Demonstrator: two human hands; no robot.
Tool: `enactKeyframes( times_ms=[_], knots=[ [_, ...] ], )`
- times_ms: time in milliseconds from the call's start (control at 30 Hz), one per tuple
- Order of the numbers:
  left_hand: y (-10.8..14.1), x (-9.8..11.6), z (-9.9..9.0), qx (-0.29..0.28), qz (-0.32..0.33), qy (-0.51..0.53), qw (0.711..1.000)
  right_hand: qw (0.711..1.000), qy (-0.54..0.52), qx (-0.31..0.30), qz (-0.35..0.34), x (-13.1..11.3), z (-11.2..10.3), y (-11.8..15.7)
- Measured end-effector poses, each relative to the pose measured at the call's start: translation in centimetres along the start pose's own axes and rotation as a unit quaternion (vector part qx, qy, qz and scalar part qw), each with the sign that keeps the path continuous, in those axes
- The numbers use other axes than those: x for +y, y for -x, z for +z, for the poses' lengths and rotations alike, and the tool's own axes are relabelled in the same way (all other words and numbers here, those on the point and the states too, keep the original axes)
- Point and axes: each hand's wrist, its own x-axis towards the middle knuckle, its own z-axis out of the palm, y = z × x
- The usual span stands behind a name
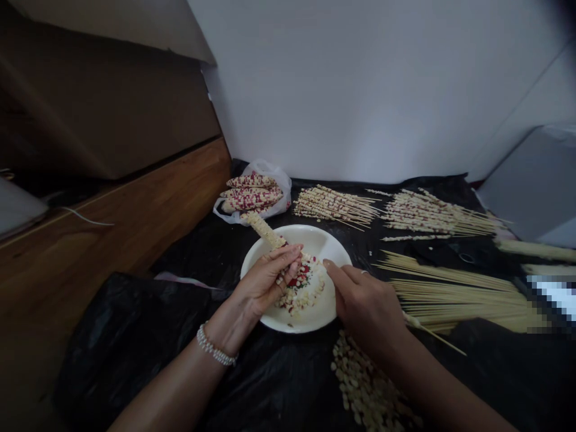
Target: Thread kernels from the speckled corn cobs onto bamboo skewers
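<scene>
A white bowl [297, 324] holds loose cream and red kernels [302, 295], with a patterned red spot on its bottom. Over its left side is my left hand [265, 276], closed, fingertips pinched, with a few corn kernels showing in its curled fingers. A pale, mostly stripped cob [263, 230] leans on the back left rim, just beyond this hand. At the right rim my right hand [364, 297] is closed around a thin skewer [438, 337], whose bare end sticks out behind the hand with a pale piece on it. The skewer's front part is hidden.
Speckled cobs [254, 195] lie in a plastic bag behind the bowl. Two piles of kernel-threaded skewers [335, 205] [423, 216] lie back right, bare sticks [454, 294] nearer. Flat pale pieces [364, 384] lie under my right forearm. Black sheeting [148, 336] covers the surface beside a wooden board [180, 180].
</scene>
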Motion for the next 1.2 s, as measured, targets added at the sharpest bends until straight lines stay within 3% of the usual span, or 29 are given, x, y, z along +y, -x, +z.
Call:
enactKeyframes(
  times_ms=[167,367,667,933,1200],
  knots=[
    [0.0,0.0,-0.1,-0.007,-0.033,0.010,0.999,1.000,0.007,-0.001,-0.003,-0.2,0.0,0.2],
    [0.0,-0.2,-0.2,-0.059,-0.055,-0.008,0.997,0.999,0.010,0.014,-0.032,-0.1,0.5,0.5],
    [-0.1,-0.1,-0.3,-0.026,-0.081,0.118,0.989,0.999,-0.005,-0.024,0.023,0.3,0.0,0.0],
    [0.0,0.1,-1.4,-0.130,-0.090,0.099,0.983,1.000,-0.015,-0.019,0.012,0.3,0.0,-0.1],
    [0.0,0.0,-0.2,-0.051,-0.082,0.108,0.989,1.000,-0.024,-0.004,0.004,0.3,0.0,-0.1]
  ],
)
